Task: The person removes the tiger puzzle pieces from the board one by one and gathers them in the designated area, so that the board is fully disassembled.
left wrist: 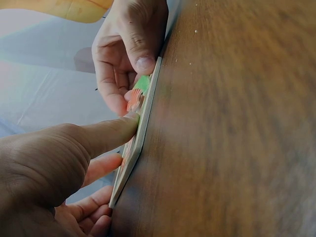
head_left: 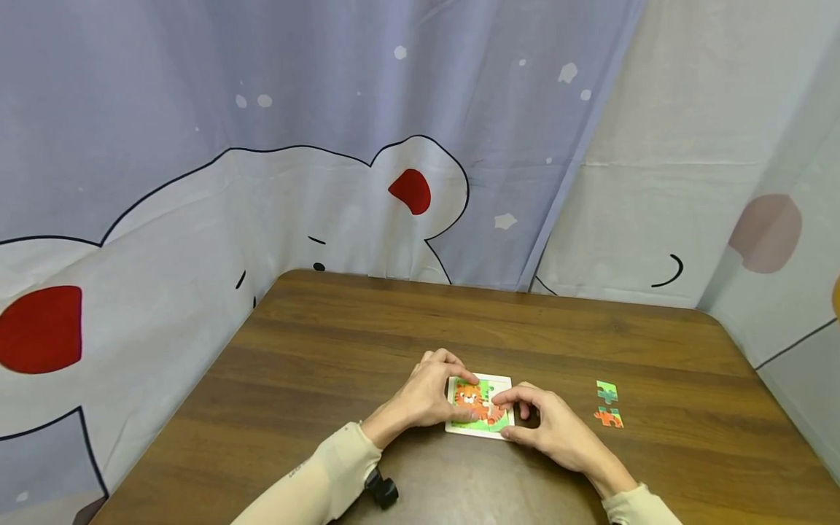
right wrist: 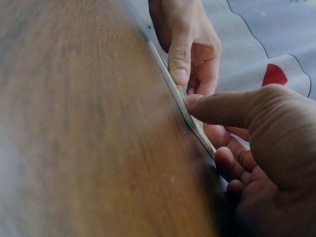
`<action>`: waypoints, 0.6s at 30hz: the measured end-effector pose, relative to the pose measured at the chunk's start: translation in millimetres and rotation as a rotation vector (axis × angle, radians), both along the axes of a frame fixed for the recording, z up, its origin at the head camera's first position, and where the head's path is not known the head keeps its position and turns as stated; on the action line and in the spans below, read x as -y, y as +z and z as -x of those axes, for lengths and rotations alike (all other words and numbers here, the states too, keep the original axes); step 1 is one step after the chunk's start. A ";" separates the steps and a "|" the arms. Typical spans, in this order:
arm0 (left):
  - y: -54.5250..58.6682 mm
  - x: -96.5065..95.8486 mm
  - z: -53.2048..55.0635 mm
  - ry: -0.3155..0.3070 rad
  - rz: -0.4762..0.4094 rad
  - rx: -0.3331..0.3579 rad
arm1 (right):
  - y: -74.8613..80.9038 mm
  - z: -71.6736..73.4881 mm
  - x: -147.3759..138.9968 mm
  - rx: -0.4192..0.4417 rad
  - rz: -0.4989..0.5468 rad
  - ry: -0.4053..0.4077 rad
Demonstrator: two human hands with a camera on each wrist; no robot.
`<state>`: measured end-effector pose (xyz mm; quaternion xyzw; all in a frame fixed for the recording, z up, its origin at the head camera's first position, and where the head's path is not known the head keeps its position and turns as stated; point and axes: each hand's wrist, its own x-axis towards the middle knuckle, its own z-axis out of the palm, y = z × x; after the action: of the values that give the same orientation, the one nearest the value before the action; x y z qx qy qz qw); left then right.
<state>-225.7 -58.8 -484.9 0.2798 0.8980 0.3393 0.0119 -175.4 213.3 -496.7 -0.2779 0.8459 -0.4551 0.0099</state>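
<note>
A small jigsaw puzzle board [head_left: 474,434] with a pale rim lies flat on the table, showing an orange tiger on green. My left hand [head_left: 426,390] holds its left side, thumb over the lower face and index finger near the top edge. From the right, my right hand [head_left: 554,430] pinches an orange-and-green puzzle piece [left wrist: 136,98] between thumb and index finger, over the board's lower right part. That piece stands slightly raised in the left wrist view. Pale backing shows in the board's upper right. Fingers hide much of the board in the right wrist view.
Two loose puzzle pieces, a green one [head_left: 607,392] and an orange-and-green one [head_left: 610,418], lie on the wooden table [head_left: 367,321] right of the board. A printed curtain [head_left: 315,204] hangs behind and beside the table.
</note>
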 end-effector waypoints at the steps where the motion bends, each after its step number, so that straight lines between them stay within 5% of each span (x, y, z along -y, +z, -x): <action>1: 0.0 -0.1 0.0 0.000 0.000 0.000 | 0.0 0.3 -0.3 0.006 0.005 -0.006; 10: -1.4 -0.5 1.7 0.006 0.007 0.003 | 4.8 4.1 -10.7 0.115 0.112 -0.067; 18: -2.1 0.1 1.4 0.003 -0.001 0.009 | 15.6 2.0 -30.4 0.093 0.143 -0.100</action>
<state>-227.2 -58.9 -486.9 0.2768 0.8983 0.3409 0.0153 -177.3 243.7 -481.2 -0.2137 0.8227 -0.5267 0.0064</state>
